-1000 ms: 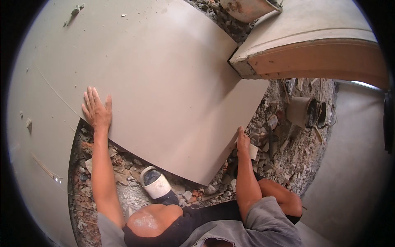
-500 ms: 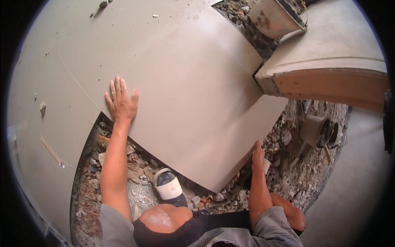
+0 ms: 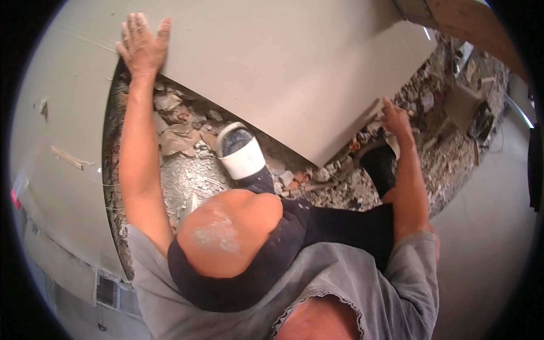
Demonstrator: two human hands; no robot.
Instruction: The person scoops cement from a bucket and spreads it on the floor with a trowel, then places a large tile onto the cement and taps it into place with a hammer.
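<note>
A large, smooth beige floor tile (image 3: 283,68) lies over broken ground, its near corner pointing toward me. My left hand (image 3: 143,52) rests palm down with fingers spread, at the tile's left end beside the neighbouring laid floor (image 3: 73,107). My right hand (image 3: 396,119) is at the tile's right edge, with the index finger stretched out along it and the other fingers partly hidden. It appears to hold nothing. Whether its fingertip touches the edge, I cannot tell.
Rubble (image 3: 181,127) fills the gap around my feet and right of the tile. My white-strapped sandal (image 3: 246,161) stands near the tile's front edge. A bucket-like container (image 3: 462,107) lies at the right. At the upper right, a brownish block edge (image 3: 476,25) overhangs the tile.
The view has tipped toward my body, so the tile and both hands sit higher in the picture. My right hand has shifted slightly outward from the tile edge; my left stays flat.
</note>
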